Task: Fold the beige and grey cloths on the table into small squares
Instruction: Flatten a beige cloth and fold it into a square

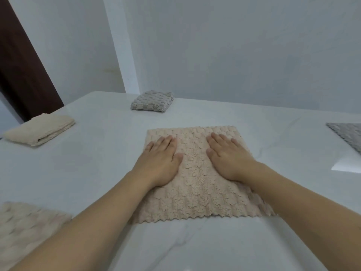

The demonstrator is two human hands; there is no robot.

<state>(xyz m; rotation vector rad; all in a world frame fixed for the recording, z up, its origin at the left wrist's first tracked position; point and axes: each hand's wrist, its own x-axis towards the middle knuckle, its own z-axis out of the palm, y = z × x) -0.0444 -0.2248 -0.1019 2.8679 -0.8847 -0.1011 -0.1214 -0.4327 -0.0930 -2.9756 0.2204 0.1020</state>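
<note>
A beige textured cloth (197, 184) lies spread flat on the white table (97, 163), right in front of me. My left hand (159, 159) presses palm-down on its left half with straight fingers. My right hand (228, 157) lies flat on its right half the same way. A grey cloth (152, 101), folded into a small square, sits at the far edge of the table. A folded beige cloth (40, 130) rests at the far left. Another grey cloth (347, 133) lies flat at the right edge, partly cut off. A further beige cloth (25, 229) lies unfolded at the near left.
Pale walls (234, 55) rise directly behind the table's far edge. A dark brown door (21, 67) stands at the far left. Bare tabletop lies between the cloths and in front of the spread one.
</note>
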